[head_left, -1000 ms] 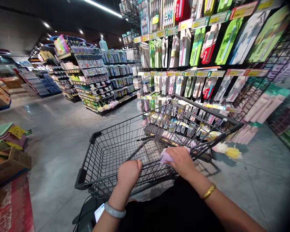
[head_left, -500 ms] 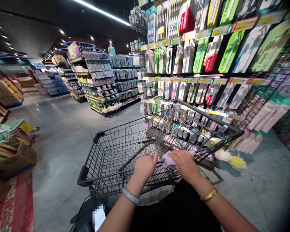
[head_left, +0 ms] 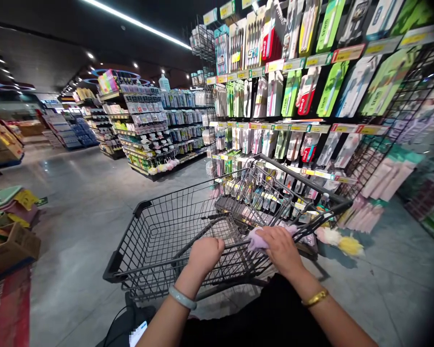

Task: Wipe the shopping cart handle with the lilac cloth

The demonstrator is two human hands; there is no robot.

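A black wire shopping cart (head_left: 141, 231) stands sideways in front of me, its basket holding nothing I can make out. My left hand (head_left: 205, 254), with a pale bangle at the wrist, is closed in a fist around the cart's near top rail. Farther right on that rail, my right hand (head_left: 280, 248) presses a light purple cloth (head_left: 257, 239) against the bar, fingers curled over it. Part of the cloth is hidden under the palm. A gold bracelet (head_left: 316, 298) is on the right wrist.
A rack of packaged toothbrushes (head_left: 305, 91) rises close behind the cart. Fluffy white and yellow items (head_left: 350, 245) hang low at its right end. Cardboard boxes (head_left: 12, 248) stand at left on a red base. More shelves (head_left: 141, 120) line the grey floor farther back.
My right hand has slid the purple cloth rightward along the rail, widening the gap between my hands. The left thumb, raised before, now lies lower. The view has shifted slightly.
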